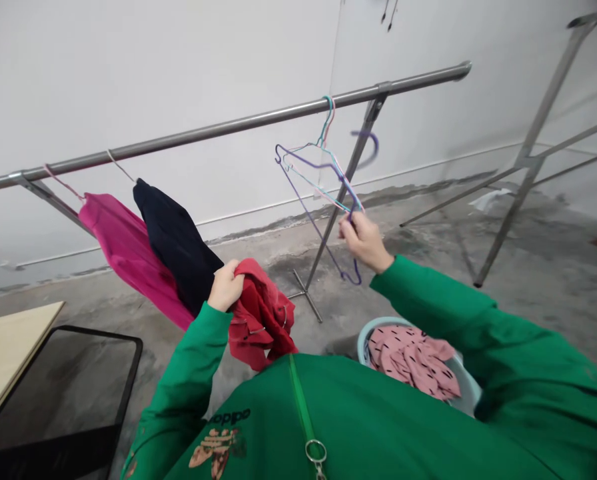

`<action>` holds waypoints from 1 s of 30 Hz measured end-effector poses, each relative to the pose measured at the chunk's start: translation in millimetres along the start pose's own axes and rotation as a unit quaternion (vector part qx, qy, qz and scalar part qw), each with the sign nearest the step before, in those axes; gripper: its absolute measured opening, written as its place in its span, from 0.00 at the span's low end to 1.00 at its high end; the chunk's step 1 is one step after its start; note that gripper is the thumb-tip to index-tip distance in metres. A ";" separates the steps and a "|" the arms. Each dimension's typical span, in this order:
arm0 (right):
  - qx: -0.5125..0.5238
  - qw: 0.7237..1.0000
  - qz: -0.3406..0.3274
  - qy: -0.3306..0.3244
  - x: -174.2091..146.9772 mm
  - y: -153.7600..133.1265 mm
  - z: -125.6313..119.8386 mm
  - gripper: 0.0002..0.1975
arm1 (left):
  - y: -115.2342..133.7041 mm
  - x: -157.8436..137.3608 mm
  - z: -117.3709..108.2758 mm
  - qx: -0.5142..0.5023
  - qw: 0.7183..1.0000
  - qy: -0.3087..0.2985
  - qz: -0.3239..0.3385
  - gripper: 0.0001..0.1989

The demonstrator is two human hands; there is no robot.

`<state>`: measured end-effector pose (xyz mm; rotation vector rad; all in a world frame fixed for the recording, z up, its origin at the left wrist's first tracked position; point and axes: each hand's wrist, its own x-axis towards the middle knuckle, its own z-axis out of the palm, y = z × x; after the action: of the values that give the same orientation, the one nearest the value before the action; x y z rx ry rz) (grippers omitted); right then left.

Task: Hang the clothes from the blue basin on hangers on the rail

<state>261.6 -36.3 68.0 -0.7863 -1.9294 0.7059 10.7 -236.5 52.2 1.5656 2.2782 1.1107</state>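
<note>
A bunched red garment [261, 313] hangs from my left hand [227, 285], whose fingers are closed on its top edge. My right hand [363, 240] grips a purple clothes hanger [303, 207] by one side, its hook pointing up and to the right. Behind that hanger, a teal hanger [323, 123] and a pink hanger [332, 117] hang on the metal rail [258, 121]. Left of my left hand, a magenta garment [123, 240] and a dark navy garment [171, 230] hang on hangers from the same rail.
Below my right arm a light blue basin [366, 340] holds a pink garment with black marks [408, 357]. A black-framed panel [68, 387] and a pale board [13, 340] are at lower left. Another metal rack [526, 153] stands at right.
</note>
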 end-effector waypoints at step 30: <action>0.075 0.900 -0.182 -0.389 -0.5 -64.0 36.2 0.19 | 42.3 53.2 -15.4 0.322 0.912 -0.138 0.213 0.24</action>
<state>214.2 -83.0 99.5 0.0030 -2.5895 1.0100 10.6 -190.8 104.7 2.3577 2.2756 0.1250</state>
